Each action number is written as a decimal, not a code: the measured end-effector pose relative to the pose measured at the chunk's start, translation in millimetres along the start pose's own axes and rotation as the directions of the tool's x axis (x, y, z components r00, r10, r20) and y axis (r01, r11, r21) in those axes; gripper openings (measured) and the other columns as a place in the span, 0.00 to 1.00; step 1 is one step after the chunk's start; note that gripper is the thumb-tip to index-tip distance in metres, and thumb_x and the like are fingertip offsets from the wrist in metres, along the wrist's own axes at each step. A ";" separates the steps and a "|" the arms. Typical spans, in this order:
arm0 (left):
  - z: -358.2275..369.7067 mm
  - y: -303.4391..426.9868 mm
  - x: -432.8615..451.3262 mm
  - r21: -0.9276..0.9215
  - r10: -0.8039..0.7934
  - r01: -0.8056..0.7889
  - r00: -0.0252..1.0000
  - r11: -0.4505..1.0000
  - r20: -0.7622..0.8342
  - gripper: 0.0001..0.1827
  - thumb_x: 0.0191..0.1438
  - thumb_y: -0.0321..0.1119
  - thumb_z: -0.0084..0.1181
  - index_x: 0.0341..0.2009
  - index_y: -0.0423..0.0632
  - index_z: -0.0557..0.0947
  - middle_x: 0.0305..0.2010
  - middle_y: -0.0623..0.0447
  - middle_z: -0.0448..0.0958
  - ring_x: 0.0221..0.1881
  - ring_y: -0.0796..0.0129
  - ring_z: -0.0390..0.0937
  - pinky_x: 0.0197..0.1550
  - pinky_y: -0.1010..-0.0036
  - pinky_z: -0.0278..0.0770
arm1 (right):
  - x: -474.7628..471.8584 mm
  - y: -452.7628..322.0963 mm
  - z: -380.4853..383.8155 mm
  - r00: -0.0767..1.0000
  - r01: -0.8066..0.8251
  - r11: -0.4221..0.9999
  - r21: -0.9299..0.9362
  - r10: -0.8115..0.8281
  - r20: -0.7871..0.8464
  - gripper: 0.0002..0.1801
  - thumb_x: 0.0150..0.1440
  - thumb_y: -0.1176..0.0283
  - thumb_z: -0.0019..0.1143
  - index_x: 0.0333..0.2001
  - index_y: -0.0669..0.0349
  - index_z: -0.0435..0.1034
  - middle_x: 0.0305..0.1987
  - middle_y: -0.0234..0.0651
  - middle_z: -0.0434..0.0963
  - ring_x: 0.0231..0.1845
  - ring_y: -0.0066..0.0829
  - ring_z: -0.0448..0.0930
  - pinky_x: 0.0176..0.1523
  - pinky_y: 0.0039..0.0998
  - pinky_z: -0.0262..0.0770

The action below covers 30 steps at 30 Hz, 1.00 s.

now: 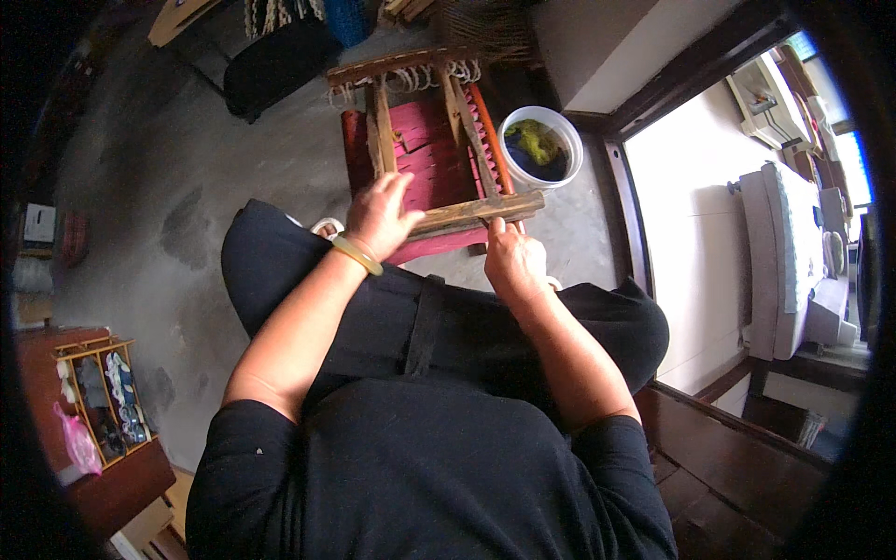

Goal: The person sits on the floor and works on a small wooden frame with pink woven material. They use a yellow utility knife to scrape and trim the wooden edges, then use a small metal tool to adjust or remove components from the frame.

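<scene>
In the head view a wooden frame (pixel 483 208) with a thick near crossbar rests over a low stand with pink cloth (pixel 427 157). White cord loops (pixel 413 78) hang along its far bar. My left hand (pixel 381 213), below a pale bangle (pixel 357 255), lies at the crossbar's left part with its thumb and fingers spread. My right hand (pixel 514 255) is closed just under the crossbar's right part, gripping something mostly hidden by the fingers. A white bucket (pixel 574 150) with yellow-green and dark fibre-like material stands right of the frame.
A black seat (pixel 280 66) stands at the upper left. A doorway sill (pixel 630 217) lies at the right, with a sofa (pixel 770 259) beyond. At the lower left, a small wooden rack (pixel 105 402) holds yarn beside a pink plastic bag (pixel 78 441).
</scene>
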<state>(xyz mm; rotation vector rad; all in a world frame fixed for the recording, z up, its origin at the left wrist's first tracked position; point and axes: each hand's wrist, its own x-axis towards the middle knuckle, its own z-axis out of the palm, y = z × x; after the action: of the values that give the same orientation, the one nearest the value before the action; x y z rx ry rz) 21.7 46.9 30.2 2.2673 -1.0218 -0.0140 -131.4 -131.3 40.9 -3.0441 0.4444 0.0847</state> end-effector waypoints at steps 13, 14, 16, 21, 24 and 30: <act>-2.7 -74.6 -35.1 -0.454 -0.405 0.459 0.888 0.764 0.216 0.17 0.58 0.34 0.53 0.50 0.39 0.77 0.47 0.46 0.78 0.48 0.66 0.75 0.53 0.73 0.70 | -5.6 -40.7 8.7 0.980 0.166 0.982 0.086 -0.174 0.094 0.11 0.50 0.77 0.46 0.39 0.64 0.63 0.32 0.47 0.76 0.33 0.45 0.81 0.36 0.39 0.78; -4.0 -72.6 -35.0 -0.426 -0.437 0.508 0.861 0.749 0.260 0.17 0.60 0.34 0.51 0.50 0.39 0.77 0.47 0.47 0.78 0.49 0.67 0.75 0.53 0.74 0.70 | -5.1 -41.7 9.4 0.979 0.178 0.982 0.066 -0.183 0.084 0.11 0.50 0.76 0.47 0.39 0.63 0.64 0.31 0.46 0.76 0.32 0.43 0.81 0.35 0.38 0.78; -1.5 -76.7 -35.1 -0.398 -0.413 0.490 0.871 0.775 0.267 0.17 0.60 0.35 0.50 0.50 0.38 0.77 0.47 0.47 0.79 0.48 0.67 0.75 0.53 0.74 0.70 | -3.9 -43.5 9.1 0.976 0.205 0.978 0.023 -0.206 0.064 0.11 0.51 0.73 0.50 0.39 0.62 0.65 0.31 0.43 0.77 0.31 0.38 0.82 0.33 0.36 0.79; -2.1 -67.2 -28.2 -0.424 -0.451 0.553 0.832 0.717 0.322 0.21 0.56 0.37 0.59 0.51 0.38 0.76 0.46 0.45 0.78 0.47 0.67 0.75 0.51 0.73 0.72 | -0.8 -43.2 6.1 0.973 0.182 0.983 0.031 -0.185 0.141 0.10 0.52 0.73 0.49 0.39 0.62 0.65 0.32 0.43 0.78 0.33 0.39 0.82 0.34 0.37 0.78; -5.0 -52.1 -24.3 -0.408 -0.468 0.536 0.844 0.739 0.262 0.23 0.53 0.37 0.62 0.51 0.39 0.75 0.46 0.44 0.77 0.46 0.66 0.75 0.49 0.71 0.74 | 0.3 -39.6 3.3 0.973 0.167 0.985 0.041 -0.172 0.154 0.10 0.52 0.74 0.49 0.39 0.62 0.65 0.33 0.44 0.78 0.33 0.39 0.82 0.34 0.38 0.78; 4.8 -69.7 -28.0 -0.360 -0.374 0.366 0.926 0.858 0.052 0.26 0.48 0.36 0.66 0.50 0.40 0.76 0.45 0.45 0.77 0.45 0.62 0.75 0.48 0.69 0.74 | 0.6 -38.7 -3.6 0.972 0.168 0.983 0.074 -0.178 0.151 0.10 0.52 0.74 0.48 0.39 0.63 0.65 0.33 0.44 0.78 0.33 0.41 0.82 0.35 0.39 0.78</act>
<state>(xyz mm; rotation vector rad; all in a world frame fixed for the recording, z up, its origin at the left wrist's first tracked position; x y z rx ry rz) 47.5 97.4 -19.4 2.0747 -0.5019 -0.3185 -119.6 -94.8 46.5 -2.9708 0.1663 0.2934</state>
